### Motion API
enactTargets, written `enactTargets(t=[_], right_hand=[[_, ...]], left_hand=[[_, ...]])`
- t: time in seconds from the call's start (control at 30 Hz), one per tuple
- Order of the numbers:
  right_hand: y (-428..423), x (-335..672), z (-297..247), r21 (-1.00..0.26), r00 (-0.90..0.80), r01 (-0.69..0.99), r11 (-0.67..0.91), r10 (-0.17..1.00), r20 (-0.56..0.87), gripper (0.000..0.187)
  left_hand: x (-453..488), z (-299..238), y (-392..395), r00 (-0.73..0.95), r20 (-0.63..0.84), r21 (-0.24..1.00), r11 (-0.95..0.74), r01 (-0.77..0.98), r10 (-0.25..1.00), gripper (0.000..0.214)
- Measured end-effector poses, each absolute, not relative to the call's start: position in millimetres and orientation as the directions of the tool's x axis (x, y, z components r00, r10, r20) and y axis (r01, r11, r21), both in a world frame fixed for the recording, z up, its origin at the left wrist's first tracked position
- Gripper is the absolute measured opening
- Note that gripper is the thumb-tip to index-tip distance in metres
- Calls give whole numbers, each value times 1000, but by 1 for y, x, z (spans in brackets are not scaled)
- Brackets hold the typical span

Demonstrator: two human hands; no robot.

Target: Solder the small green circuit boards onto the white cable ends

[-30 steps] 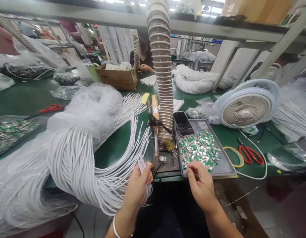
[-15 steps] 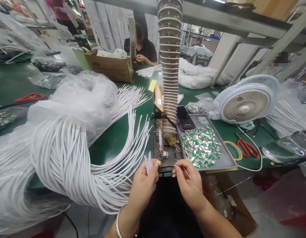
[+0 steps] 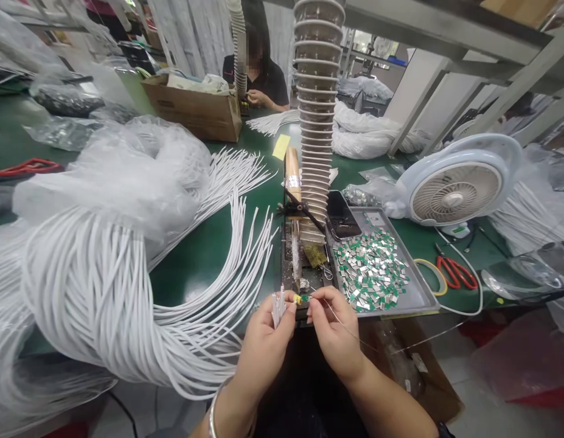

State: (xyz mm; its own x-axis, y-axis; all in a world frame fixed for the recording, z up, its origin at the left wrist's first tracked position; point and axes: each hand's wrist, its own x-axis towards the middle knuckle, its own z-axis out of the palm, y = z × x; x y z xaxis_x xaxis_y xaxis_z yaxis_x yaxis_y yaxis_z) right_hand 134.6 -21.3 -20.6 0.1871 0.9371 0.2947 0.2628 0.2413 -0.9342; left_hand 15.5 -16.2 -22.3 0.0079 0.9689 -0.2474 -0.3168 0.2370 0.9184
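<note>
My left hand (image 3: 264, 348) is shut around the ends of several white cables (image 3: 278, 308), which stick up out of my fingers. My right hand (image 3: 335, 325) pinches a thin wire (image 3: 345, 326) that trails down to the right. A tiny green and yellow part (image 3: 300, 298) sits between my two hands, touching the fingertips of my right hand. The cables run back to a large white bundle (image 3: 103, 274) on the left. Just beyond my hands stands a dark metal jig (image 3: 291, 255).
A metal tray (image 3: 421, 292) of small green and silver pieces holds a phone (image 3: 341, 216). Beyond it are a fan (image 3: 455, 198) and red scissors (image 3: 455, 272). A ribbed duct (image 3: 316, 91) rises through the bench, and a co-worker (image 3: 258, 79) works across it.
My hands have drawn together in front of the jig, bringing the cable ends close to my right fingertips. The view has turned slightly, shifting the bench to the left.
</note>
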Motion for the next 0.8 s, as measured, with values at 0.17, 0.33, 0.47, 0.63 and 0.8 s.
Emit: enactTargets(t=[0.17, 0.33, 0.47, 0.63, 0.8], right_hand=[[-22, 131, -19, -942, 168, 244, 230, 947, 275, 7], [-21, 130, -20, -953, 161, 213, 215, 954, 251, 7], [-22, 130, -21, -961, 161, 184, 205, 958, 235, 9], [-23, 130, -24, -964, 143, 161, 213, 961, 236, 9], [-23, 133, -27, -931, 127, 231, 281, 940, 316, 11]], left_hand=[[15, -19, -18, 3, -243, 921, 231, -313, 970, 20], [14, -15, -21, 0, -231, 927, 220, -303, 973, 18], [15, -13, -22, -9, -219, 933, 207, -295, 976, 18], [15, -11, -20, -24, -203, 941, 188, -280, 979, 11], [16, -9, -18, -45, -225, 936, 204, -286, 973, 10]])
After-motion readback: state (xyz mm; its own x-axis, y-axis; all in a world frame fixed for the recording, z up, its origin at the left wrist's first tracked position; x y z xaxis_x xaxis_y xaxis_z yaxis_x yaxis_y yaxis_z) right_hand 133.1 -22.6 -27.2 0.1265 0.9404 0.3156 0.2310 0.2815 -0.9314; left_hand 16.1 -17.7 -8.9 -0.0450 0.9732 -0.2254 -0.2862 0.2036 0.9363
